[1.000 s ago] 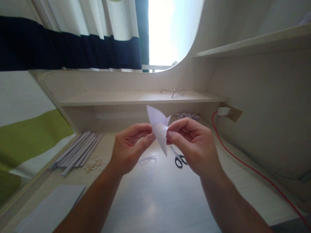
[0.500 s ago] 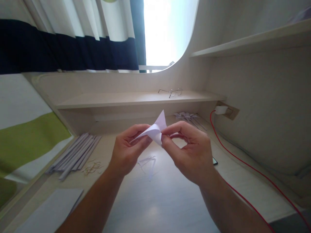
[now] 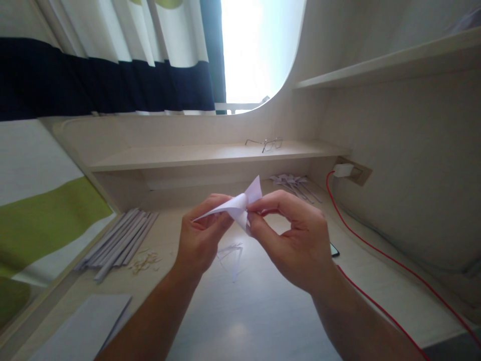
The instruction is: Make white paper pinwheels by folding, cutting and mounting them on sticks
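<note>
Pale desk [image 3: 263, 321] below window [image 3: 259, 50]. Paper [image 3: 237, 205] raised above it: left hand [image 3: 203, 233] pinches left side, right hand [image 3: 295, 238] grips right edge, presumably to stop curved flaps [image 3: 254, 188] springing apart. Tubes [image 3: 118, 243] bunched at left.

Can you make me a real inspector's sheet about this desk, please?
Surface: pale desk, shiny in the middle.
Job's things: curled white paper with pointed corners, held above the desk; rolled paper tubes at left; paper pinwheels at back right.
Clutter: paper strips in the middle, paper sheets near left, phone partly hidden.
Hands: left hand and right hand both pinch the curled paper between their fingers.
Cables: red cable from a white plug at the wall.
Surroundings: eyeglasses on the shelf, striped curtain, bright window.
</note>
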Demonstrator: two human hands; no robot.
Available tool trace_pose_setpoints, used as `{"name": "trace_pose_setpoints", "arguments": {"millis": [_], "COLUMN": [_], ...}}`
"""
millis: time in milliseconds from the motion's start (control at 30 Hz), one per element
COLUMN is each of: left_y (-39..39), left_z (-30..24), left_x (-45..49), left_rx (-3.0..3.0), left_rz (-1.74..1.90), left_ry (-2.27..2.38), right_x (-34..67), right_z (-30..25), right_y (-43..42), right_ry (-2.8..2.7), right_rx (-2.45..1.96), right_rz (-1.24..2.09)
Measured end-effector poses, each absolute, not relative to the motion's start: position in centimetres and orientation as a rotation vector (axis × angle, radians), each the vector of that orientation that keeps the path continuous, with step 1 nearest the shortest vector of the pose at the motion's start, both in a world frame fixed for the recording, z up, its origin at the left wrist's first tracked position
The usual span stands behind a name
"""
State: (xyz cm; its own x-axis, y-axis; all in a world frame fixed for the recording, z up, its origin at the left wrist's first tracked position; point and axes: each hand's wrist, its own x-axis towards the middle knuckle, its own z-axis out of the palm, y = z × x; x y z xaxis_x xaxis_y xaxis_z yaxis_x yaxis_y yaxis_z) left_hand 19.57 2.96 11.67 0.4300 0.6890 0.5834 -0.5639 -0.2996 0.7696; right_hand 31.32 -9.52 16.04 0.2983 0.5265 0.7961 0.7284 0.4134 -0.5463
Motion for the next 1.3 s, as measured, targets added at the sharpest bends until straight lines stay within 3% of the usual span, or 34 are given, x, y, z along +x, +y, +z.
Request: {"name": "trace_pose_setpoints", "arguments": {"millis": [1000,1300], "left_y": [2.1,2.0], "left_z": [13.3,13.6], "left_x": [18.9,18.6], "left_rx": [1.085,1.123], "left_rz": [0.932,0.998], "left_ry": [0.110,0.029], "right_x": [31.7,31.5], "right_z": [16.4,16.6], "right_y": [-9.7,-9.8], "right_ry": [-1.509,-1.547], "right_rx": [-1.117,-0.984], "right_rz": [-0.242,-0.292]}}
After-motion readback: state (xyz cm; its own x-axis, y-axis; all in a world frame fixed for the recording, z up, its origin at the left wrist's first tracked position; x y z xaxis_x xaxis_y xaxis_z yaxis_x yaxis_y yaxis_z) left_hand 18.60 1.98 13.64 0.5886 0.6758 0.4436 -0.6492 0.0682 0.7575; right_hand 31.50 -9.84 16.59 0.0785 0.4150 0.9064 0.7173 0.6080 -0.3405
